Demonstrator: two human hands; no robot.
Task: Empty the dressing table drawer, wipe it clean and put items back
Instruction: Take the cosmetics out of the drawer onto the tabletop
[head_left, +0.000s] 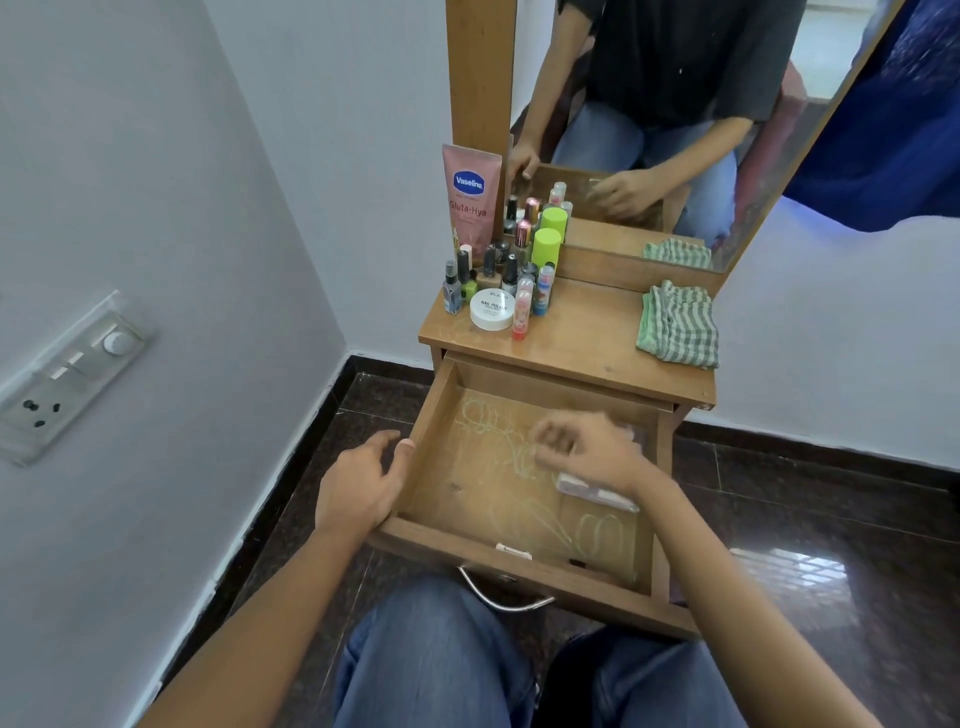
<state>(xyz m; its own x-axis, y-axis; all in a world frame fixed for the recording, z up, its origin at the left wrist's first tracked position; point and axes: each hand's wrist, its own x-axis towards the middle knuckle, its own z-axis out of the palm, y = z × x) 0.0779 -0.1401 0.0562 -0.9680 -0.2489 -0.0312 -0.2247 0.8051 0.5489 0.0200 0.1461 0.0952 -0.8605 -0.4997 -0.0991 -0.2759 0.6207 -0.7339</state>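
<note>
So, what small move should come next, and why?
Probably the right hand should pick up the pale packet under it. That packet and a small white piece lie in the drawer, the bottles stand on the table, and the cloth lies untouched, so emptying seems unfinished.

Soft even daylight, glare on the glossy floor (789, 566) (lower right), right hand (587, 452) motion-blurred, wide-angle bending at edges

You wear blue denim jeans (431, 660), and your forearms (270, 613) are bare; the mirror (540, 52) shows your loose black shirt (691, 57) with short sleeves.
</note>
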